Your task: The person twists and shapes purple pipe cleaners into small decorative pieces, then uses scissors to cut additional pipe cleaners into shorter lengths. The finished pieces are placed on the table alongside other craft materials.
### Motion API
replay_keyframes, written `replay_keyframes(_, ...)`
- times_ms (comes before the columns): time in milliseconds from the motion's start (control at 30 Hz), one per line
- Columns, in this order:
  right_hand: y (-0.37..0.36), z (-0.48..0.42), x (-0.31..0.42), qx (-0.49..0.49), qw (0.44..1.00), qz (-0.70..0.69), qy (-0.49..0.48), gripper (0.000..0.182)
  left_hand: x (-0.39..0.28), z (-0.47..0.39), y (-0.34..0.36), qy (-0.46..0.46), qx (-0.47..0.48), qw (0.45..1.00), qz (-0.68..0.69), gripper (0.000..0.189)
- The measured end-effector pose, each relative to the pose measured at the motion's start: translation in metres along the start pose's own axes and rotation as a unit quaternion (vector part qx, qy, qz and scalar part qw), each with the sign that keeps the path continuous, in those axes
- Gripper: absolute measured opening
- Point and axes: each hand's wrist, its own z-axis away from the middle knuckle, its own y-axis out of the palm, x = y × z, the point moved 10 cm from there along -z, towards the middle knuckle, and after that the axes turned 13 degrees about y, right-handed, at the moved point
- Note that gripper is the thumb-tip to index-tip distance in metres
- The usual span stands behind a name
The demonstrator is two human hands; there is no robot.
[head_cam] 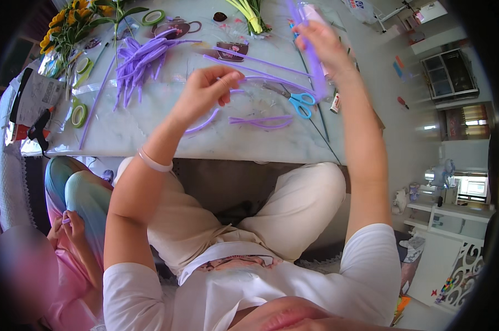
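My left hand (212, 85) is over the middle of the marble-patterned table, fingertips pinched on the end of a thin purple pipe cleaner (274, 79) that runs right. Higher at the right, my right hand (326, 47) is blurred, its fingers closed on purple pipe cleaners (313, 66) that hang down past the palm. Blue-handled scissors (302, 103) lie on the table below it. Short bent purple pieces (259, 121) rest left of the scissors. A heap of twisted purple pipe cleaners (141, 62) sits left of my left hand.
Green tape rolls (79, 115), a black glue gun (40, 129) and yellow artificial flowers (63, 25) are at the left. A bundle of green stems (253, 20) lies at the far side. Dark wire stems (321, 120) lie at the right. Another person (73, 227) sits at the left.
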Motion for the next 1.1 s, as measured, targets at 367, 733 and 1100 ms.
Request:
replay_keyframes(367,0.013,0.017,0.018,-0.089,0.917,0.377,-0.095,0.031,-0.025,-0.007,-0.107,0.032,-0.092,0.985,-0.143,0.022)
replay_keyframes(733,0.135,0.123,-0.009,0.100,0.849,0.512,-0.087,0.020,-0.009,0.013,-0.043,-0.087,0.203,0.874,-0.433,0.017)
replay_keyframes(1100,0.145,0.129,-0.024,0.110,0.832,0.538,-0.080,0.012,0.009,0.003,-0.024,-0.002,0.125,0.817,-0.563,0.022)
